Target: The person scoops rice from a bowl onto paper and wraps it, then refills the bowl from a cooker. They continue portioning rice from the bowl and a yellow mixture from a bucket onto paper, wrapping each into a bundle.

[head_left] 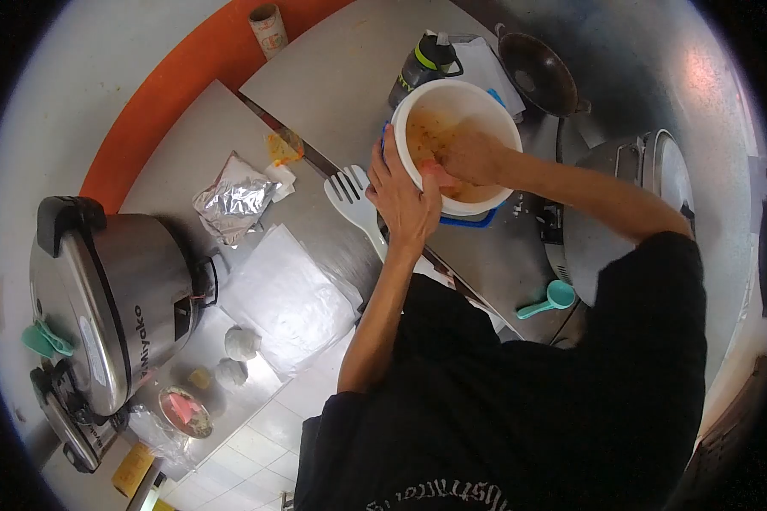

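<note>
A white tub (510,128) with orange-stained insides stands tilted on a blue base (477,220) at the upper middle. My left hand (403,194) grips its near left rim, fingers outside and the thumb over the edge. Inside the tub is my right hand (470,155), its fingers bent around something pinkish-red (437,175) that I cannot make out clearly. A white slotted spatula (354,200) lies just left of my left hand. Behind the tub stands a dark bottle (423,68) with a green band.
A large Miyako cooker (145,289) is at the left, another cooker (601,213) at the right. Foil (234,200), white sheets (285,298) and a small bowl (185,412) lie on the left counter. A wok (539,75) sits at the back; a turquoise scoop (559,295) is at the lower right.
</note>
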Available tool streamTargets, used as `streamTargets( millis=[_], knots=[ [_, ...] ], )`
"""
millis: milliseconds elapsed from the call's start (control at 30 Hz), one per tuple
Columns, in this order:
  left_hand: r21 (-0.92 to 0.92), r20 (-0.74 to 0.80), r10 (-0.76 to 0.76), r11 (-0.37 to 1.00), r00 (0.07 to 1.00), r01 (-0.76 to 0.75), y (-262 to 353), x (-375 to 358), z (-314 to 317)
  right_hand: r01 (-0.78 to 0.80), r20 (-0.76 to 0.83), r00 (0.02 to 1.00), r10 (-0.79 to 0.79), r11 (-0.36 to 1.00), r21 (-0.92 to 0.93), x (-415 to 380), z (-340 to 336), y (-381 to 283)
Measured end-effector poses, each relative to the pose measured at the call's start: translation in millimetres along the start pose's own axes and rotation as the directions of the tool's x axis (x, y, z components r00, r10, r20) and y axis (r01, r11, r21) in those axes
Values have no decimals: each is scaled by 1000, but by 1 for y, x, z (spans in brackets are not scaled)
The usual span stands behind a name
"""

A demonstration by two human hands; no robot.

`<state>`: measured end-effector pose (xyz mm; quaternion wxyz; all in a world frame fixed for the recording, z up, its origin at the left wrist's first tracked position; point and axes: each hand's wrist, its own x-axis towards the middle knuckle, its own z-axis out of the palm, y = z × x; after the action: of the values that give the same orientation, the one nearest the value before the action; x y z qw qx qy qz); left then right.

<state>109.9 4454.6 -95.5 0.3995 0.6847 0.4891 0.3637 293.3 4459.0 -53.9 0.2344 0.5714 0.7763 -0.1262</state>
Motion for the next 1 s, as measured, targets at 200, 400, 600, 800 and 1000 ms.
streamTargets(
  millis=[200, 400, 600, 800, 1000],
  knots=[
    [-20, 59, 42, 999, 997, -41, -5, 12, -1, -2, -99, 995, -4, 998, -57, -21, -40, -14],
    [-1, 84, 53, 999, 995, -53, -2, 11, -2, -149, -4, 989, 150, 988, 42, 2, -13, 11],
    [-57, 110, 79, 996, 991, -73, -2, 12, -4, -194, 241, 956, 169, 978, 82, 15, 6, -4],
    [-151, 174, 121, 984, 977, -95, -9, 12, -12, -145, 93, 988, 122, 944, 296, -8, -35, 3],
    [-112, 174, 132, 987, 976, -114, -18, 11, -4, -175, 81, 982, 170, 983, 60, -22, 53, -19]
  ],
)
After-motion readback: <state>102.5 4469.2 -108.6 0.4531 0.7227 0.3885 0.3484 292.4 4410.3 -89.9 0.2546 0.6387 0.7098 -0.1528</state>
